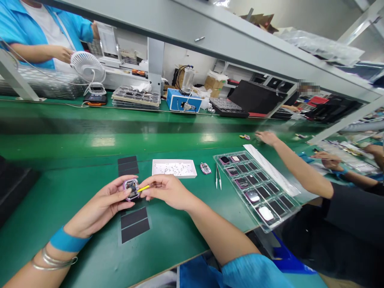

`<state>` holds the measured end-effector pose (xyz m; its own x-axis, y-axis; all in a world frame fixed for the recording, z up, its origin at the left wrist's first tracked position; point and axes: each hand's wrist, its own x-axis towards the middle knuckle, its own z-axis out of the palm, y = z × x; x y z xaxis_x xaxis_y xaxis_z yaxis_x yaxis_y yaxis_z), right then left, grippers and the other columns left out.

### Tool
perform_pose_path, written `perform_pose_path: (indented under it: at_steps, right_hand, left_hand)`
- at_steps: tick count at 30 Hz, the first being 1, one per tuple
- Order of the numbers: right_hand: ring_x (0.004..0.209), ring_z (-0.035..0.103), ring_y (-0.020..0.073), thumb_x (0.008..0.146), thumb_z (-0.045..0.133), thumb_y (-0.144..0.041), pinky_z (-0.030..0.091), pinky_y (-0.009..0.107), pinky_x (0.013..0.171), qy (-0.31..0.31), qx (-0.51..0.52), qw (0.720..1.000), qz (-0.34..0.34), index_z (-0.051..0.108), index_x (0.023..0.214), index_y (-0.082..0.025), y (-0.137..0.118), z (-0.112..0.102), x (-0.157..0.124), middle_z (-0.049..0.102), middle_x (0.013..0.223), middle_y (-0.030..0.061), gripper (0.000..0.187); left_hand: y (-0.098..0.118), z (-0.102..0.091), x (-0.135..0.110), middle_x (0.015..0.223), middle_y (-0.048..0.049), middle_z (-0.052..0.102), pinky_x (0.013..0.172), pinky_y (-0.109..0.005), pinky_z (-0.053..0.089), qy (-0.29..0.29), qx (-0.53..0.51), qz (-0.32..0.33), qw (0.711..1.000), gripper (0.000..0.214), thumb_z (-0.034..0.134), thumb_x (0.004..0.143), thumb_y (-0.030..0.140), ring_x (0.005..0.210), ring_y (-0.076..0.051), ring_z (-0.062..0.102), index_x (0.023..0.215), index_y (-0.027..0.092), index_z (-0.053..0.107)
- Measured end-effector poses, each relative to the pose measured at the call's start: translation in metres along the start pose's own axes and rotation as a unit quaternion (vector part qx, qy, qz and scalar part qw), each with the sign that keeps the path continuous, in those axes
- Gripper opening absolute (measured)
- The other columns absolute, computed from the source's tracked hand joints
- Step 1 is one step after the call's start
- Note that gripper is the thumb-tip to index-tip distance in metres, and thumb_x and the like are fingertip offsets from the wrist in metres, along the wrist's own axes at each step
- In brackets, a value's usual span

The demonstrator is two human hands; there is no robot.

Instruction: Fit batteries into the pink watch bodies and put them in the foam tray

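My left hand grips a small purple-rimmed smartwatch case by its edges, with its inner parts facing up. In my right hand is a thin yellow stick-like tool, pinched between thumb and fingers. Its tip reaches the right side of the open case; whether it touches the parts inside is too small to tell. Black rectangular pads on a clear sheet lie just below my hands, and more black pads lie beyond them. A white box with many tiny dark pieces stands beyond my right hand.
Right of the box lie another watch case and tweezers. A clear compartment tray holds watch cases and dark pieces. A co-worker's arm stretches over the bench at right. A metal shelf beam crosses above; a fan stands behind.
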<state>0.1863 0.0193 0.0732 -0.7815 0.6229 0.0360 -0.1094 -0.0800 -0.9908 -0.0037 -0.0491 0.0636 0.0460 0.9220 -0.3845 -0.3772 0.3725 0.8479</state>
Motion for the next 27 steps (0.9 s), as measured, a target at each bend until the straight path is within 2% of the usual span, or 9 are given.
perform_pose_path:
  at_steps: [3,5,9,13,18,20,23,25,27]
  right_hand:
    - [0.076,0.058,0.0110,0.083,0.061,-0.022,0.047,0.025,0.073,0.070,-0.181,0.977,-0.088,0.070,0.090,-0.019,0.001,0.003,-0.001,0.063,0.083,0.0012,0.012]
    - [0.080,0.057,0.0111,0.082,0.061,-0.018,0.046,0.024,0.075,0.086,-0.247,0.958,-0.121,0.070,0.089,-0.020,0.001,0.005,-0.002,0.062,0.086,0.0011,0.011]
    - [0.082,0.058,0.0114,0.082,0.062,-0.014,0.045,0.025,0.080,0.100,-0.276,0.947,-0.132,0.070,0.090,-0.021,0.003,0.008,-0.002,0.064,0.087,0.0004,0.013]
    - [0.084,0.058,0.0129,0.082,0.063,-0.016,0.046,0.027,0.080,0.127,-0.307,0.930,-0.160,0.069,0.090,-0.021,0.008,0.012,-0.001,0.063,0.086,0.0009,0.011]
    - [0.085,0.056,0.0143,0.084,0.060,-0.017,0.046,0.029,0.081,0.137,-0.354,0.904,-0.197,0.068,0.092,-0.021,0.019,0.015,0.003,0.063,0.085,0.0023,0.012]
    - [0.084,0.057,0.0145,0.084,0.060,-0.018,0.046,0.030,0.081,0.147,-0.350,0.904,-0.195,0.067,0.096,-0.022,0.023,0.014,0.005,0.063,0.085,0.0020,0.014]
    - [0.088,0.058,0.0149,0.082,0.062,-0.021,0.047,0.030,0.081,0.194,-0.316,0.910,-0.182,0.061,0.111,-0.023,0.026,0.014,0.009,0.064,0.095,0.0028,0.029]
    - [0.088,0.058,0.0150,0.082,0.061,-0.021,0.047,0.029,0.080,0.215,-0.310,0.909,-0.177,0.062,0.105,-0.021,0.028,0.016,0.011,0.064,0.094,0.0031,0.023]
    - [0.086,0.058,0.0145,0.082,0.060,-0.018,0.046,0.029,0.081,0.190,-0.332,0.908,-0.171,0.065,0.088,-0.020,0.030,0.023,0.012,0.064,0.088,0.0017,0.007]
  left_hand:
    - [-0.005,0.002,0.001,0.097,-0.0036,0.064,0.073,-0.026,0.057,-0.038,0.008,-0.030,0.999,0.042,0.077,0.067,0.021,0.089,-0.019,0.063,0.106,0.026,0.064]
    - [-0.008,0.004,0.000,0.095,-0.0037,0.064,0.077,-0.028,0.056,-0.064,0.008,-0.043,0.997,0.040,0.076,0.068,0.020,0.090,-0.019,0.063,0.105,0.025,0.064]
    - [-0.011,0.009,0.000,0.097,-0.0052,0.064,0.079,-0.029,0.055,-0.102,-0.001,-0.037,0.994,0.041,0.076,0.068,0.019,0.093,-0.020,0.063,0.107,0.023,0.064]
    - [-0.010,0.011,0.000,0.094,-0.0062,0.065,0.077,-0.029,0.055,-0.106,0.002,-0.019,0.994,0.035,0.073,0.071,0.021,0.090,-0.021,0.064,0.104,0.021,0.063]
    - [-0.012,0.016,0.001,0.083,-0.0057,0.065,0.066,-0.024,0.055,-0.073,0.028,0.000,0.997,0.023,0.071,0.073,0.025,0.077,-0.017,0.064,0.093,0.016,0.065]
    - [-0.013,0.016,0.004,0.081,-0.0067,0.066,0.062,-0.023,0.055,-0.053,0.030,0.002,0.998,0.023,0.071,0.073,0.026,0.074,-0.017,0.064,0.092,0.015,0.065]
    - [-0.010,0.010,0.008,0.083,-0.0082,0.067,0.060,-0.024,0.056,-0.004,0.010,0.019,1.000,0.025,0.071,0.072,0.023,0.074,-0.018,0.065,0.094,0.015,0.064]
    - [-0.007,0.001,0.011,0.089,-0.0097,0.068,0.064,-0.027,0.057,0.051,-0.015,0.042,0.998,0.024,0.070,0.072,0.020,0.075,-0.019,0.066,0.095,0.015,0.064]
    - [-0.003,-0.009,0.014,0.095,-0.0115,0.068,0.068,-0.030,0.058,0.103,-0.037,0.063,0.992,0.023,0.068,0.073,0.016,0.079,-0.019,0.066,0.095,0.014,0.063]
